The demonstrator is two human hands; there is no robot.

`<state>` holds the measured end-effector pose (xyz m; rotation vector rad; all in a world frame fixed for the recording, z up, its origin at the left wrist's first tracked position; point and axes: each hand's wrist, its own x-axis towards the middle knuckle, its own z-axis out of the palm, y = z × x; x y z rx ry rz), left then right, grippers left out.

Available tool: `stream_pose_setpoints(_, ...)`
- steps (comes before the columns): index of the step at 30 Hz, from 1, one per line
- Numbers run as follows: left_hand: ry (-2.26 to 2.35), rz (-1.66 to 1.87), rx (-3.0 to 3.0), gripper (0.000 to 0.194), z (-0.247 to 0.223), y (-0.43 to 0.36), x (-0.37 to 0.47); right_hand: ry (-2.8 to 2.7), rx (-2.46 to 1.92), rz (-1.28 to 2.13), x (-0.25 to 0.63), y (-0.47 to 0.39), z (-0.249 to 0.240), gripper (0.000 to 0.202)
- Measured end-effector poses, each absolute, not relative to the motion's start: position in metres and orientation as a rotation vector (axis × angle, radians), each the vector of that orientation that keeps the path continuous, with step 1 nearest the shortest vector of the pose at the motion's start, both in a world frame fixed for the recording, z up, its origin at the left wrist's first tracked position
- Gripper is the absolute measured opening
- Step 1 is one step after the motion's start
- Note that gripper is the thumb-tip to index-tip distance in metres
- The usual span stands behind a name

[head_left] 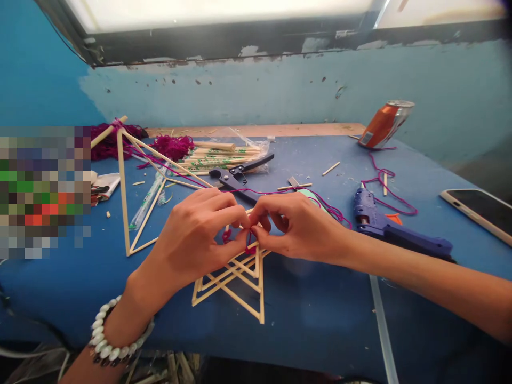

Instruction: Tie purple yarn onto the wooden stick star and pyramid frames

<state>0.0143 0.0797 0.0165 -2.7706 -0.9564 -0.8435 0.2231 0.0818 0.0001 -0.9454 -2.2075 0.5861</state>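
Note:
A small star frame of thin wooden sticks [240,282] lies on the blue table below my hands. Dark pink yarn [250,248] is wound about its upper part. My left hand [206,226] and my right hand [292,224] meet over that spot, thumbs and forefingers pinched on the yarn. A strand of purple yarn [256,190] runs behind the hands to both sides. The fingers hide the yarn's tie and the top of the star. To the left stands a larger stick frame [123,192], with yarn at its top corner.
Pruning shears [236,181] and bundled sticks [220,160] are behind my hands, near a purple yarn pile [172,146]. At right are a blue glue gun [384,226], a phone [480,213], a tilted can [386,125] and a glue stick [382,325].

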Motion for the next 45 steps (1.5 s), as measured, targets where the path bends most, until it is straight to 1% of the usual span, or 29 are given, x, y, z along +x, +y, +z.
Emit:
stream_pose_setpoints(6, -0.944, -0.884, -2.75, 0.011, 0.014, 0.079, 0.019, -2.229, -0.962, 0.585, 0.22, 0.08, 0.004, 0.012)
stream_pose_setpoints(13, -0.968, -0.911, -2.814, 0.012, 0.012, 0.075, 0.021, -2.201, -0.908, 0.459, 0.218, 0.077, -0.003, 0.016)
stream_pose_setpoints(17, -1.022, -0.906, -2.863, 0.011, 0.011, 0.074, 0.02, -2.182, -0.922, 0.446, 0.217, 0.076, -0.005, 0.015)
stream_pose_setpoints(22, -1.066, -0.913, -2.884, 0.007, 0.01, 0.075, 0.017, -2.208, -0.984, 0.498, 0.221, 0.075, -0.004, 0.011)
stream_pose_setpoints(28, -1.061, -0.931, -2.838, 0.006, 0.009, 0.076, 0.018, -2.212, -1.017, 0.636, 0.224, 0.076, -0.01, 0.011)
stream_pose_setpoints(35, -1.044, -0.906, -2.725, 0.007, 0.008, 0.077, 0.022, -2.203, -0.976, 0.7, 0.226, 0.074, -0.008, 0.01)
stream_pose_setpoints(40, -0.979, -0.895, -2.662, 0.008, 0.009, 0.076, 0.02, -2.195, -0.995, 0.657, 0.227, 0.072, -0.006, 0.014)
stream_pose_setpoints(45, -0.921, -0.866, -2.61, 0.01, 0.011, 0.074, 0.019, -2.164, -0.956, 0.597, 0.226, 0.073, -0.008, 0.01)
